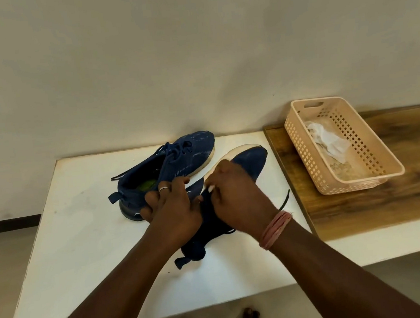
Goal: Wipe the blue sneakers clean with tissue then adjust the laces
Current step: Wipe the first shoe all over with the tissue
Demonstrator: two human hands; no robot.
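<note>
Here we hold one blue sneaker tipped on its side over the white table, our left hand gripping its side, our right hand pinching something small and white at its laces; the other sneaker sits just behind it, the tissue in the basket to its right

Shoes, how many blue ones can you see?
2. One blue sneaker rests at the back of the white table. The other sneaker lies nearer, tipped on its side, held by both hands, left and right.
</note>
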